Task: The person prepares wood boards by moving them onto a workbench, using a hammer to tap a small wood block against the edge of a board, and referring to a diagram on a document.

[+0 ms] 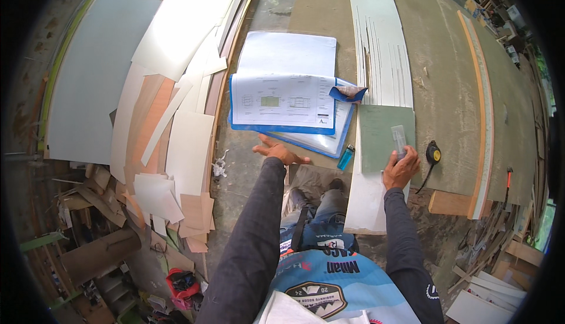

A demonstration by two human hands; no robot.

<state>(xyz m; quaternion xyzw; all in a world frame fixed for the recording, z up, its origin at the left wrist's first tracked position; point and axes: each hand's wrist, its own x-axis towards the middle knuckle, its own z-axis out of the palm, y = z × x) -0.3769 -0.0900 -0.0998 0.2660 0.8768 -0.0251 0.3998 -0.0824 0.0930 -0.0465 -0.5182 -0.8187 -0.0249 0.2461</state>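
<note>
My left hand has its fingers spread and holds nothing, just below the lower edge of a blue clipboard with printed drawing sheets. A second blue-edged clipboard or folder lies partly under it. Over a green board, my right hand closes on the lower end of a narrow translucent plastic case; its contents cannot be made out. That green board rests on a long white panel. A teal lighter lies between the two hands, nearer the right.
A tape measure sits right of my right hand. A blue-edged pouch touches the clipboard's right side. White and wood-toned sheets are stacked at left. A long wood-edged strip runs along the right, near an orange-handled tool.
</note>
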